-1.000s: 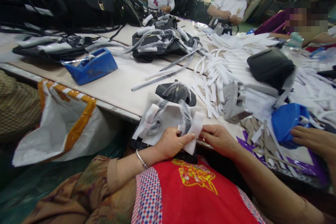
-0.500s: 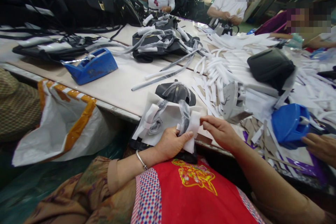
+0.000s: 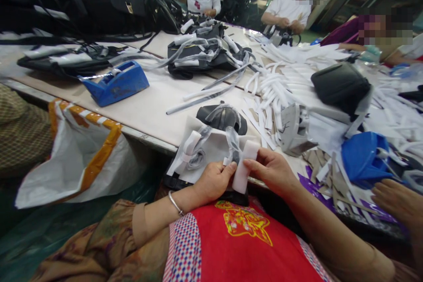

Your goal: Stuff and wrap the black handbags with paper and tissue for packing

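Observation:
A black bag (image 3: 172, 182) rests on my lap against the table edge, its flap (image 3: 228, 116) folded back onto the tabletop. White sheeting (image 3: 214, 141) covers the bag's upturned side. On its left lie a rolled foam piece (image 3: 191, 144) and a coiled cord in clear plastic (image 3: 197, 159). My left hand (image 3: 213, 180) is closed, thumb pressing at the lower end of a plastic-wrapped handle (image 3: 234, 143). A white foam strip (image 3: 247, 165) stands beside that handle. My right hand (image 3: 272, 169) pinches this strip's right edge between thumb and fingers.
Two blue tape dispensers (image 3: 115, 83) (image 3: 363, 158) and a grey one (image 3: 295, 130) stand on the table (image 3: 142, 112). Foam strips (image 3: 274, 92) pile up at right, near another person's hand (image 3: 393, 200). An open white sack (image 3: 76, 172) hangs at left. Black bags (image 3: 99, 0) are stacked behind.
My right hand has moved left and now grips the foam strip. My left thumb has shifted off the strip toward the handle. At right, another person's hand has left the blue dispenser.

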